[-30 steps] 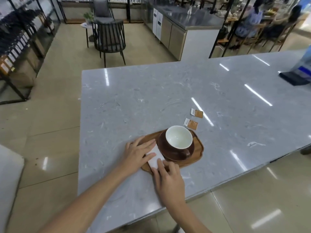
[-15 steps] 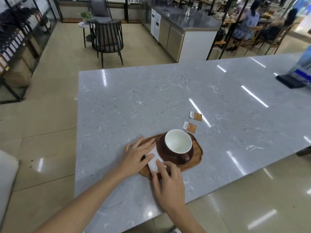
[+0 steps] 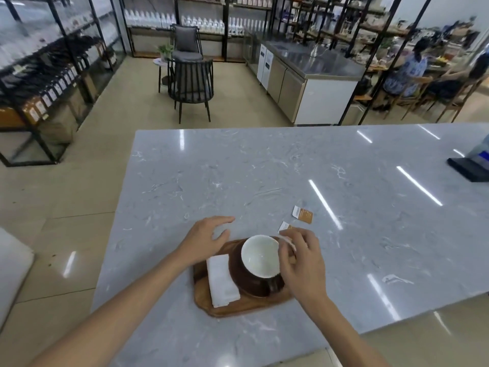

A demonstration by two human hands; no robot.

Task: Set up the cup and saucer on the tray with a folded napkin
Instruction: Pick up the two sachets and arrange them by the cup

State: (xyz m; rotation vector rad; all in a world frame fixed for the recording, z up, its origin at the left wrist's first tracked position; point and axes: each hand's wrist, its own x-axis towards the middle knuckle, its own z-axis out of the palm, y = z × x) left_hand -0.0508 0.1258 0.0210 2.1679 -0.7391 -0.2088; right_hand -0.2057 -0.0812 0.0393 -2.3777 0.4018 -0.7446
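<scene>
Fingers [image 3: 287, 238] pinch packet [image 3: 288, 241]; cup [image 3: 260, 256] empty on tray [image 3: 238, 308].

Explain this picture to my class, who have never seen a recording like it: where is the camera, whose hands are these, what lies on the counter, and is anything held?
There is no machine here. A person wears a wide-angle camera on the head, so it looks forward and down at their own bare hands. On the grey marble counter sits a wooden tray. On it are a brown saucer, a cup with a white inside, and a folded white napkin on the saucer's left. The left hand hovers open, holding nothing. The right hand pinches something small and white in its grip by the cup's rim; I cannot tell what. Two small orange packets lie behind the tray.
</scene>
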